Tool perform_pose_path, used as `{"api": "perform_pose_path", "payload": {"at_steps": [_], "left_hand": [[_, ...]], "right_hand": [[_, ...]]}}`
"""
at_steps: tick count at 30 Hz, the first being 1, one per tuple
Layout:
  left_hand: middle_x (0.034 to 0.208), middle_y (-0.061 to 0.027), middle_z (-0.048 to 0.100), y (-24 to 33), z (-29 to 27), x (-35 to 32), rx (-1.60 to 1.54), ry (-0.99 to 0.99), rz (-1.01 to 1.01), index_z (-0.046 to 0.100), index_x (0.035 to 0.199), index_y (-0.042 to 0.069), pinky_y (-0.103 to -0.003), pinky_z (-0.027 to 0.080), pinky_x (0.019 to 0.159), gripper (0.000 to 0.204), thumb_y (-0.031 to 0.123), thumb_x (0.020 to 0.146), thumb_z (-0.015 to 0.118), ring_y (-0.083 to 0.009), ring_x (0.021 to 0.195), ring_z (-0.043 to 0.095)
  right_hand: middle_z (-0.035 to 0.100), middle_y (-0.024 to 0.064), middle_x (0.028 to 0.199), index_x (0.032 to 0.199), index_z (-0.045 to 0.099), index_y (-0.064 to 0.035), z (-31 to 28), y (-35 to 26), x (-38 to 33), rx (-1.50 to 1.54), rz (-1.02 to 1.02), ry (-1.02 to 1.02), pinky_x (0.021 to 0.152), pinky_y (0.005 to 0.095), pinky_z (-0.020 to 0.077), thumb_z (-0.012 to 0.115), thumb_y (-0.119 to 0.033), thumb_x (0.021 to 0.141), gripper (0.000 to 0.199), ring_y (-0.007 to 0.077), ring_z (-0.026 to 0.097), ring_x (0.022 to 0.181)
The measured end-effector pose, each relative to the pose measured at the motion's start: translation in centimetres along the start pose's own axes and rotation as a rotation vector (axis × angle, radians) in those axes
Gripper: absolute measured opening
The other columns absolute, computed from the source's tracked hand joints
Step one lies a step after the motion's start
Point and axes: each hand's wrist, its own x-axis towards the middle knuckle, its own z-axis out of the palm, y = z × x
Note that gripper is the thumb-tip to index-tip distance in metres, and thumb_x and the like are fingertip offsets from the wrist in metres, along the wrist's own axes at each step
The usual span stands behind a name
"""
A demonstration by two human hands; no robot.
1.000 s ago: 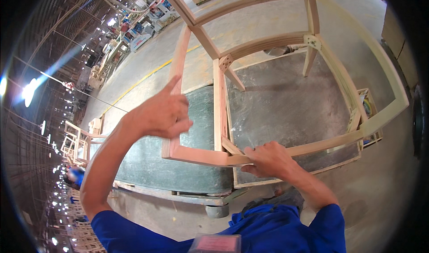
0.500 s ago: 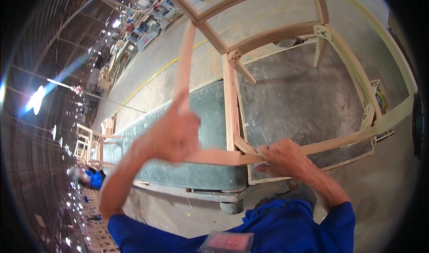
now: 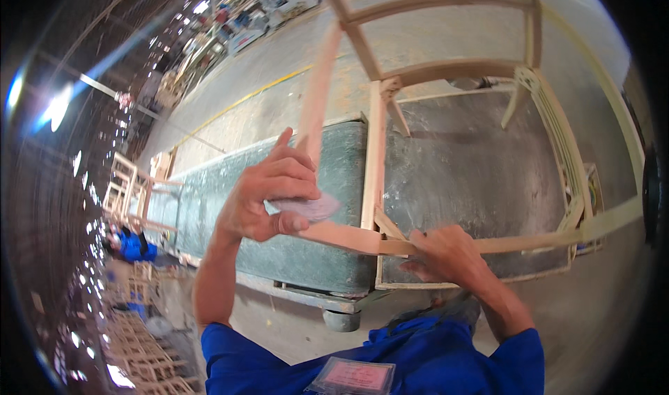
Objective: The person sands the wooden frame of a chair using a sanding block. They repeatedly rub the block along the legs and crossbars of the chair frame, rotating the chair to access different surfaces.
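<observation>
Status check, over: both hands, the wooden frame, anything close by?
Left hand holding pale pad at wooden frame corner. Right hand gripping near rail. Corner brace close to right fingers.

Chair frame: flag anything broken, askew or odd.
Nothing stands out: the frame shows no visible break or gaping joint, though the left hand hides one corner and its far end leaves the view.

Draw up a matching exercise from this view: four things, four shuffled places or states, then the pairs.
1. Left bare hand
2. Right bare hand
3. Rectangular pink card
4. Straight yellow floor line

A. Over the blue cloth shirt
B. Beyond the long green-topped table
C. Holding a thin pale pad
D. On the pale wooden frame

Pairs: 1-C; 2-D; 3-A; 4-B
</observation>
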Motion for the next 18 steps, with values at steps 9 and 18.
{"api": "perform_pose_path", "payload": {"at_steps": [9, 18], "left_hand": [[0.116, -0.0128, 0.068, 1.9, 13.8, -4.8, -0.306, 1.344, -0.032, 0.071, 0.112, 0.0, -0.037, 0.048, 0.1, 0.025, 0.02, 0.1, 0.063, -0.0258, 0.106, 0.065], [0.073, -0.0044, 0.059, 5.9, 16.5, -5.2, -0.759, 1.118, -0.329, 0.065, 0.095, -0.001, -0.032, 0.043, 0.061, 0.028, 0.021, 0.105, 0.051, -0.0167, 0.067, 0.055]], "right_hand": [[0.063, 0.015, 0.062, 0.083, 0.057, -0.0086, 0.7, -1.5, 1.5, -0.157, 0.008, -0.102, 0.056, 0.0482, 0.0508, 0.08, -0.041, 0.077, 0.04, 0.0382, 0.065, 0.06], [0.068, 0.0123, 0.075, 0.086, 0.063, -0.012, -1.5, -1.6, -1.3, -0.26, 0.073, -0.256, 0.058, 0.0474, 0.0508, 0.081, -0.032, 0.078, 0.028, 0.0381, 0.066, 0.068]]}}
